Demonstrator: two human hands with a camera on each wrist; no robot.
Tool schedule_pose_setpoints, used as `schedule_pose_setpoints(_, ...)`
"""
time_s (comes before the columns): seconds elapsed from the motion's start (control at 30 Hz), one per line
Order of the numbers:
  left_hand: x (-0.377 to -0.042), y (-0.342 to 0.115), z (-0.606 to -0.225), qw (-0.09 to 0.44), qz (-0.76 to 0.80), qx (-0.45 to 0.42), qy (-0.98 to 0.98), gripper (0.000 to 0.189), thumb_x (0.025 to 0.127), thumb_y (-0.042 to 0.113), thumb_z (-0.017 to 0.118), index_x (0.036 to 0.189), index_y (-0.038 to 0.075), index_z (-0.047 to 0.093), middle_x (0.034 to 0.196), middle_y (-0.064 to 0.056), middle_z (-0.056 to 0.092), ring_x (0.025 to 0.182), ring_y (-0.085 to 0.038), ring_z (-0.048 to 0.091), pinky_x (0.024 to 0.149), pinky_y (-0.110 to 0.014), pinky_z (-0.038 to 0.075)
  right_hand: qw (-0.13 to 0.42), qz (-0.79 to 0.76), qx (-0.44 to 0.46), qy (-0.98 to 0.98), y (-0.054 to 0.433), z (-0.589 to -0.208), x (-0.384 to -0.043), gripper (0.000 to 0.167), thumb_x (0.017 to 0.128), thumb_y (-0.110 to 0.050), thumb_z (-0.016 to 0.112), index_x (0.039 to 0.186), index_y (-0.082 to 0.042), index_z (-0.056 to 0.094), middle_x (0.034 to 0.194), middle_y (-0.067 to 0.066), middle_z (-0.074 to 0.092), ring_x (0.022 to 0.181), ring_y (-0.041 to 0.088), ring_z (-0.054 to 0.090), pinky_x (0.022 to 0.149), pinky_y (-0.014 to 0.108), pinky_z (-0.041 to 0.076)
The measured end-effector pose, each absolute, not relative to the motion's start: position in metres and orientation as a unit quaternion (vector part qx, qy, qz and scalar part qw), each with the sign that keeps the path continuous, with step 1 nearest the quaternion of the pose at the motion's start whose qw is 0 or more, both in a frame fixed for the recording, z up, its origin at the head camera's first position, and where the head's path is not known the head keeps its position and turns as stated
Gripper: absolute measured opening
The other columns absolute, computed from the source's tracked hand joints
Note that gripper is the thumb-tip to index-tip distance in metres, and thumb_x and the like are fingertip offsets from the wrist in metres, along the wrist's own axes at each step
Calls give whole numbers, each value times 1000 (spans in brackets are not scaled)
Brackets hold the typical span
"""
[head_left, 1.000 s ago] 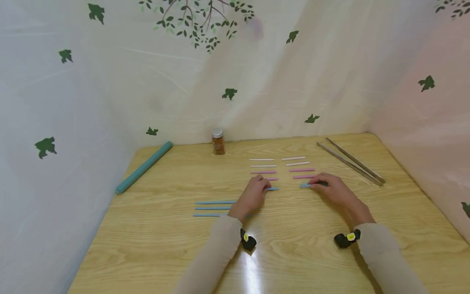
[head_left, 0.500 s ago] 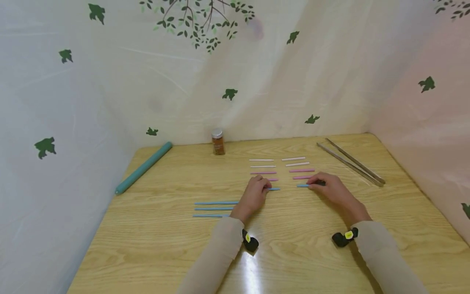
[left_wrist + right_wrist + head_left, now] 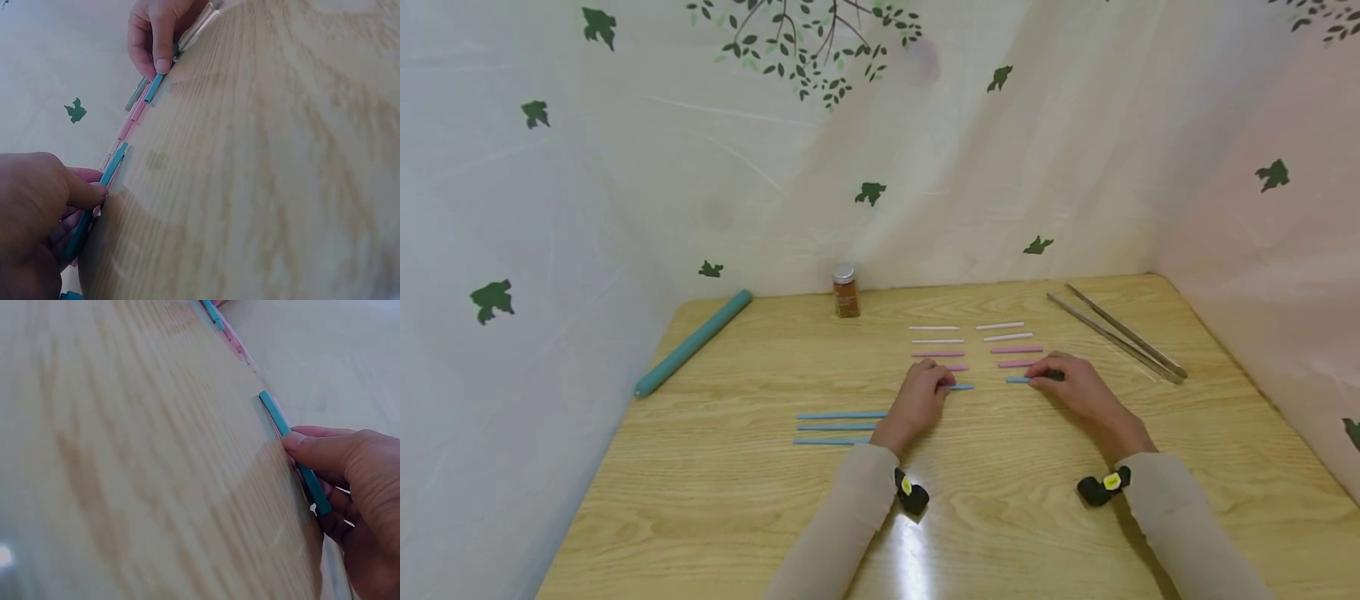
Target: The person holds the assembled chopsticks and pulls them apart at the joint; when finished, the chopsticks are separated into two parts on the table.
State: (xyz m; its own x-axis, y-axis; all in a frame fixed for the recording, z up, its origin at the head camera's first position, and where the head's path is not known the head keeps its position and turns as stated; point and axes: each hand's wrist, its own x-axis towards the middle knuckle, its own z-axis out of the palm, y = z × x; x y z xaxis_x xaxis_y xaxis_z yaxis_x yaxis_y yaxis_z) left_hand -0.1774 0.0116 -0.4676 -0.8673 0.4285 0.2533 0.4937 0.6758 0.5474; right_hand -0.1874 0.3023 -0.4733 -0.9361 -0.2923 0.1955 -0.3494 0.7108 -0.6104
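Observation:
My left hand (image 3: 916,402) pinches a slim blue stick (image 3: 962,387) between thumb and fingers, low over the wooden table. Its right end pokes out and looks slightly narrower in the left wrist view. Across a short gap, my right hand (image 3: 1075,390) pinches a second blue stick (image 3: 275,414), whose end points left. Beyond the hands lie two columns of short sticks: pink ones (image 3: 1017,349) nearer and white ones (image 3: 934,327) farther. Longer blue sticks (image 3: 838,427) lie left of my left wrist, their right ends hidden behind it.
A small jar (image 3: 846,292) with a silver lid stands at the back. Long metal tongs (image 3: 1116,333) lie at the back right, and a teal roll (image 3: 694,343) lies along the left edge. A patterned sheet (image 3: 925,150) encloses the table's back and sides.
My right hand has moved slightly left with its blue stick, narrowing the gap to the other one. The left hand has barely shifted; both still pinch their sticks.

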Motion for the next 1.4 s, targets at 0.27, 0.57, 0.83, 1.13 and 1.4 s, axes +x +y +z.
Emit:
schedule_pose_setpoints(0.27,-176,14,-468,65,-295,-254,-919,10,92,4,60,95,8,69,95,-4,60,93,-21,56,87,-31,44,65,326,185,-925,300,-474,-187,8,87,-14,70,94,-13,73,91,0,63,82,8,52,74,23,43)
schedule_pose_setpoints(0.57,-176,12,-468,77,-273,-259,-923,12,90,2,60,95,8,69,95,-4,60,91,-21,55,85,-31,44,71,326,191,-923,297,-471,-184,7,86,-11,70,93,-11,73,91,4,63,83,15,54,73,24,43)
schedule_pose_setpoints(0.83,-175,8,-464,84,-259,-261,-926,12,93,6,58,99,9,68,95,-3,59,91,-21,54,86,-31,43,67,312,193,-928,299,-471,-185,8,86,-12,70,94,-12,73,93,5,64,86,19,55,75,30,44)
schedule_pose_setpoints(1.13,-172,-28,-440,75,-288,-255,-920,15,96,21,59,102,9,67,97,-5,59,87,-20,52,79,-33,45,81,328,211,-917,276,-450,-179,10,87,-6,68,97,-5,71,93,7,63,92,28,59,81,44,49)
schedule_pose_setpoints(1.4,-171,-79,-425,43,-329,-214,-919,15,95,18,59,101,7,67,95,-5,57,92,-21,55,82,-36,46,61,355,217,-907,234,-437,-177,16,89,-9,67,105,-5,69,101,7,63,94,26,61,82,44,48)
